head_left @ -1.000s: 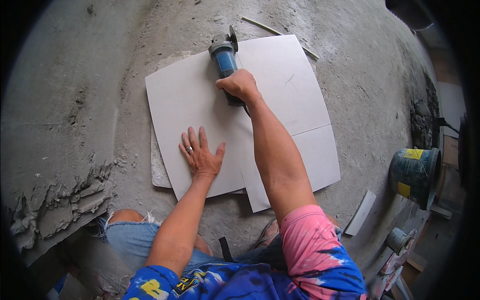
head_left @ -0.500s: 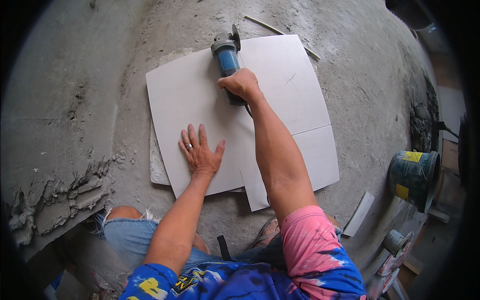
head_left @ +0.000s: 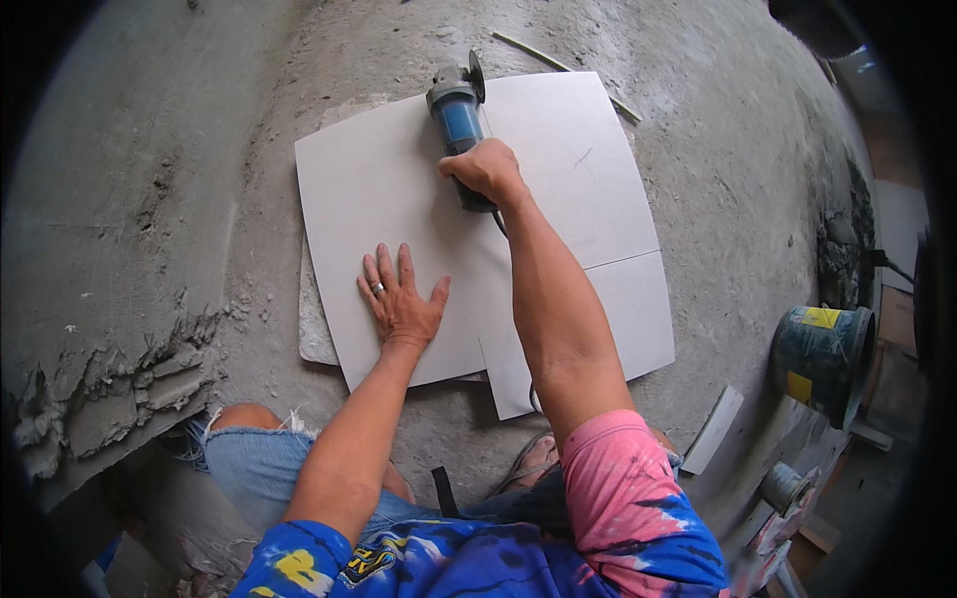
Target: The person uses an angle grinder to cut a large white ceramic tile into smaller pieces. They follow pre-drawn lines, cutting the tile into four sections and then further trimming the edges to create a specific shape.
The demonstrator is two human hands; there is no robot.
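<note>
Dark bucket [head_left: 815,361] at right; smaller container [head_left: 782,489] nearby.

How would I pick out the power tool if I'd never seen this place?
Find the pale flat panels on the grey floor. Near their far edge, the right hand grips an angle grinder. Unlike the panels, it has a blue-banded body and a thin round disc at its far end.
</note>
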